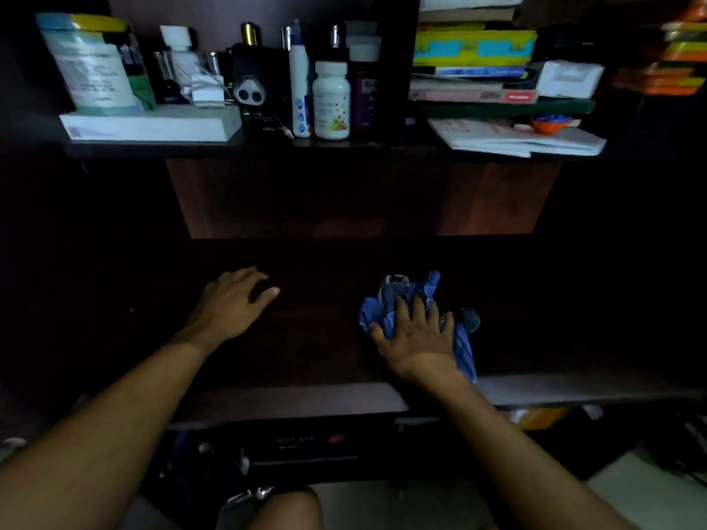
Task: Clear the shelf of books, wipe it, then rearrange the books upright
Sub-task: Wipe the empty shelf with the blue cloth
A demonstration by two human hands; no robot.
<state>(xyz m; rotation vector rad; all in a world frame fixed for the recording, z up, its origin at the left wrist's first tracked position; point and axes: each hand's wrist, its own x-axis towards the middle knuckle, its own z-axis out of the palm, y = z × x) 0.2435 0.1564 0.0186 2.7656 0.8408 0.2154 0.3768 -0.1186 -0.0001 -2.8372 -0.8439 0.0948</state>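
The dark wooden shelf in front of me holds no books. A crumpled blue striped cloth lies on its right half. My right hand presses flat on the cloth with fingers spread. On the bare board to the left, my left hand rests with fingers loosely bent and holds nothing. A stack of books lies flat on the upper shelf at the right, with an open book or papers under it.
The upper shelf carries bottles, a white spray bottle, a black device and a flat white box with packets on it. More items sit in the dim compartment under the shelf. Orange books are at far right.
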